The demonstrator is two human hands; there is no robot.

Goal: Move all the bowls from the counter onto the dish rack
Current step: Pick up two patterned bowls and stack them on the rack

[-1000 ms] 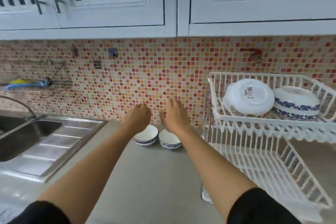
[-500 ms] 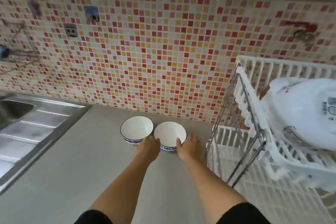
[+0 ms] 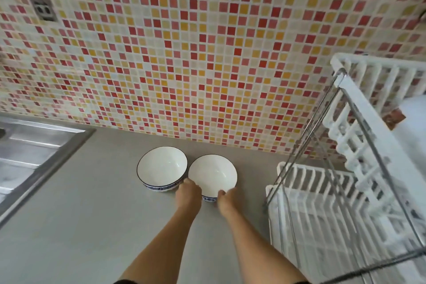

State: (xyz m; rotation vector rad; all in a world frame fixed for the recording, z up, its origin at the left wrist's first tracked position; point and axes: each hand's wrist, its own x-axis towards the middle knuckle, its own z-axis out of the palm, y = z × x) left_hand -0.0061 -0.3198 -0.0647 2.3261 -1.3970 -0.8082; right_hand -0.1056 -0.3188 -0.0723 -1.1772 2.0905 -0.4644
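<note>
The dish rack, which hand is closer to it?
The right hand. It sits on the near side of the right bowl, the bowl nearest the dish rack. The left hand is farther away, on that bowl's other side, next to the left bowl.

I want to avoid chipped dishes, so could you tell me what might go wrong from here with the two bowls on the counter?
1. The right bowl, flanked by the left hand and right hand, looks to touch the left bowl; lifting it could knock or drag that one.
2. The dish rack has metal frame bars on its near side; a bowl carried across could strike them.
</note>
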